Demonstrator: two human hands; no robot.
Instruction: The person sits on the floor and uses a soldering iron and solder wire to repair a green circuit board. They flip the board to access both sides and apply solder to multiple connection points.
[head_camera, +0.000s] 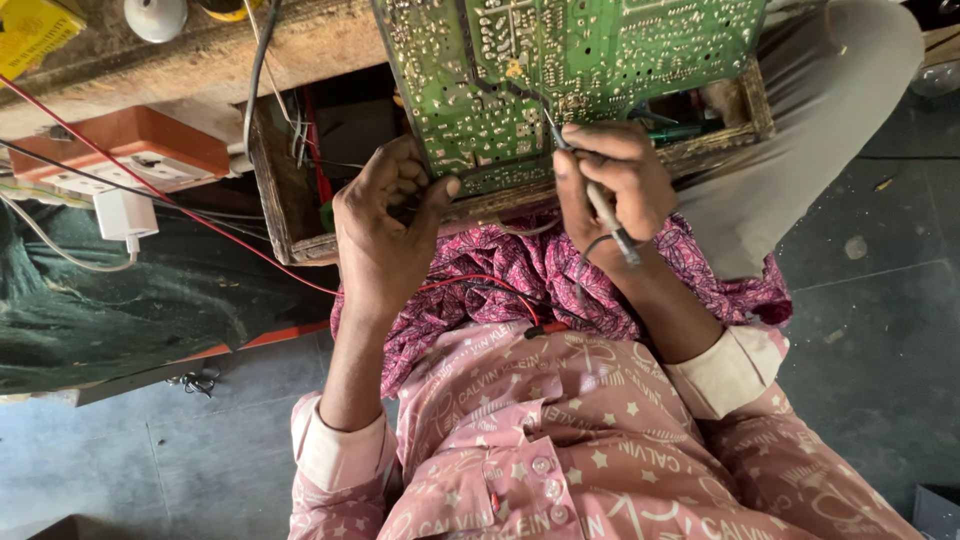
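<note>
The green circuit board (570, 70) leans solder-side up over the open wooden drawer (285, 215), its lower edge resting on the drawer's front rim. The left hand (385, 235) grips that lower edge at the board's near left corner, thumb on top and fingers curled behind. Just right of it, the right hand (610, 185) pinches a thin probe-like tool (600, 205) (its cord trails off past the wrist), and the tip touches the board close to the lower edge.

The drawer sits under a worn wooden table (200, 60). An orange-edged socket box (130, 150) with a white plug adapter (125, 215) lies below the table's left end, and a red wire (200, 215) runs from there across to the person's lap. Grey floor tiles (880, 300) lie on the right.

Both forearms reach upward from rolled pink cuffs, wrists bent slightly inward toward the board
</note>
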